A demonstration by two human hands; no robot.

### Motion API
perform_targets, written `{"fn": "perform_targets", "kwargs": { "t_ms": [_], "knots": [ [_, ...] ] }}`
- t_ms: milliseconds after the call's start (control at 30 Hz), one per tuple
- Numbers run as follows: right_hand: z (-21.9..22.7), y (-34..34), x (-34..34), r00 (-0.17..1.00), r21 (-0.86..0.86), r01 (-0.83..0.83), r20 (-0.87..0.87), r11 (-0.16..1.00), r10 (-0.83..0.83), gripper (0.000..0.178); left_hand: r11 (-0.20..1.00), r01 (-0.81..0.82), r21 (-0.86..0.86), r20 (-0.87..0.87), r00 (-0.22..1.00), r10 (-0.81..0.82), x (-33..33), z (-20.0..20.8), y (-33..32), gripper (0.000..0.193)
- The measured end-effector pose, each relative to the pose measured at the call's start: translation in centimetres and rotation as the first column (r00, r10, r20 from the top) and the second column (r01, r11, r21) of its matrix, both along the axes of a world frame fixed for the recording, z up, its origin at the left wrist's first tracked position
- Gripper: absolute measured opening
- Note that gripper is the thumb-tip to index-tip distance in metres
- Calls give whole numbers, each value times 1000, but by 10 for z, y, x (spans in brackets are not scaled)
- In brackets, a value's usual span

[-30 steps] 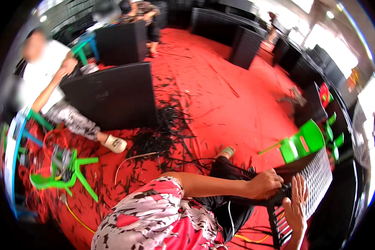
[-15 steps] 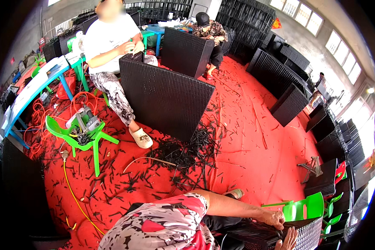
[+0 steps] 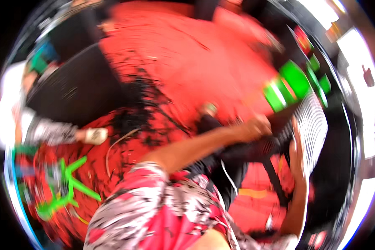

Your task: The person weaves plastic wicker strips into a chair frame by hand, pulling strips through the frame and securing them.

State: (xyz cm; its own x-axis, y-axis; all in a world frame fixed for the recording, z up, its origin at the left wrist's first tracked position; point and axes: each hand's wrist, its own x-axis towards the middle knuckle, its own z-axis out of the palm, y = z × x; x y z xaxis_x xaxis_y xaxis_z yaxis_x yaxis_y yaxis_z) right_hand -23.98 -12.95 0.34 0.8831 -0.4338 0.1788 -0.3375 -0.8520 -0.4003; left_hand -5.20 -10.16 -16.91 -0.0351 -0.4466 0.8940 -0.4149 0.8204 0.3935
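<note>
A black woven furniture piece [image 3: 316, 131] stands tilted before me at the right, its ribbed face catching the light. My left hand [image 3: 256, 127] is closed at the piece's near left edge; motion blur hides what its fingers hold, if anything. Against the woven face rests my right hand [image 3: 296, 152], fingers stretched out along the surface and holding nothing. The left forearm crosses from the lower middle, and the right one rises from the lower right. Dark legs of the piece show below it.
Green chairs [image 3: 295, 79] stand just beyond the piece. A heap of black strips [image 3: 131, 114] lies on the red floor covering [image 3: 175, 54]. At left, a person's patterned trouser leg [image 3: 52, 131] is beside a large black woven panel [image 3: 79, 85], with a green chair [image 3: 71, 185] nearer.
The whole view has swung right and down, so the room slid left and blurred. More of the woven piece and my right forearm shows. My hands stay at the piece.
</note>
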Motion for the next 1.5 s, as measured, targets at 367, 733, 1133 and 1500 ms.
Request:
{"fn": "perform_targets", "kwargs": {
  "t_ms": [367, 733, 1133, 1500],
  "knots": [
    [-4, -9, -52, 972, 222, 73, 202, 972, -118, 48, 903, -187, 386, -179, 945, 272, -45, 69, 73, 9],
    [5, -1, -43, 984, 73, 64, 164, 995, -75, 36, 861, -231, 453, -54, 957, 285, -40, 73, 60, 15],
    [9, 0, -41, 992, -27, 56, 113, 998, -53, 37, 545, 419, 726, -500, 866, 0, -25, 82, 55, 9],
    [12, 7, -40, 994, -73, 82, 84, 994, -76, 39, 526, 668, 526, -720, 679, -144, -30, 70, 54, 11]
  ]
}}
